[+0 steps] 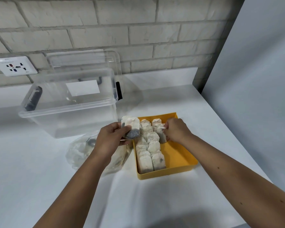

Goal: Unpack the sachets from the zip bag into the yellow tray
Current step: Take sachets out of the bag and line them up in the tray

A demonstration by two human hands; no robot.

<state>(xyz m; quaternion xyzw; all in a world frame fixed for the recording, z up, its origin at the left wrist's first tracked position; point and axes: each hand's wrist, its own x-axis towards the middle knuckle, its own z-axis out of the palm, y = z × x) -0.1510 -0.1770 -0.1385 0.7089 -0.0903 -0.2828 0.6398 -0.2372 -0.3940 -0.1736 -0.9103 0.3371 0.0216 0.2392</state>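
The yellow tray (179, 155) sits on the white counter and holds two rows of white paper sachets (149, 150) along its left half. My left hand (110, 139) grips a small stack of sachets (131, 128) just left of the tray's far corner. My right hand (176, 130) pinches one sachet (161, 134) upright inside the tray, at the far end of a third row. The clear zip bag (82, 152) lies crumpled on the counter under my left forearm, with some sachets still visible inside.
A clear plastic storage box (69, 104) stands behind the bag, its lid (84, 61) leaning on the brick wall. A wall socket (15, 65) is at the far left. A pale panel (253, 79) closes off the right side.
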